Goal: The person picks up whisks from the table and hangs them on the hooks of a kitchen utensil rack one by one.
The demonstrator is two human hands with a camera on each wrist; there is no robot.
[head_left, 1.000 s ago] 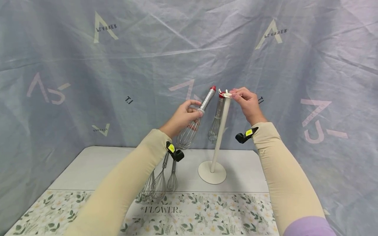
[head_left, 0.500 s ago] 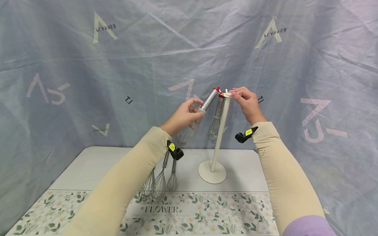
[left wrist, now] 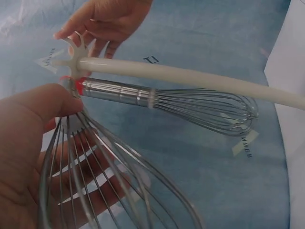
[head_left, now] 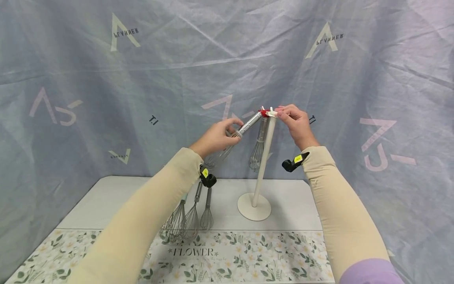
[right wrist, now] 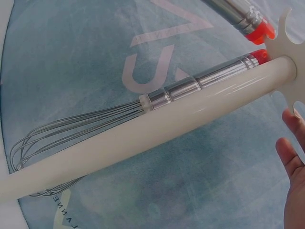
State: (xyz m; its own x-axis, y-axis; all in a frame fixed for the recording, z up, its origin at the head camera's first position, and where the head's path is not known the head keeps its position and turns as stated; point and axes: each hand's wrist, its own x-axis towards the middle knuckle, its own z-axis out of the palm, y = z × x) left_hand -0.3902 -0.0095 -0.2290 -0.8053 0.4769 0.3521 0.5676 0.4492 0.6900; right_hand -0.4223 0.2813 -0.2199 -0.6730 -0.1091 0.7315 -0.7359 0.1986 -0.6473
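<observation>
My left hand (head_left: pixel 215 138) holds a steel whisk (head_left: pixel 250 123) where its handle meets the wires. The whisk tilts, its red end up against the hooked top of a cream stand (head_left: pixel 263 165). From the right wrist view I cannot tell whether the red end (right wrist: pixel 260 32) is on a hook. A second red-ended whisk (left wrist: pixel 119 90) hangs from the stand, beside the pole. My right hand (head_left: pixel 296 121) pinches a hook on the right side of the stand's top. In the left wrist view, the held whisk's wires (left wrist: pixel 119 162) spread below my thumb.
Several whisks (head_left: pixel 192 217) lie on the white table (head_left: pixel 291 201), left of the stand's round base (head_left: pixel 247 209) and partly behind my left sleeve. A floral mat (head_left: pixel 273 252) covers the front. A grey-blue cloth (head_left: pixel 177 59) hangs behind.
My left hand has tilted the whisk further over and brought its red end right and slightly down, to the stand's hooks. My right hand has stayed at the stand's top.
</observation>
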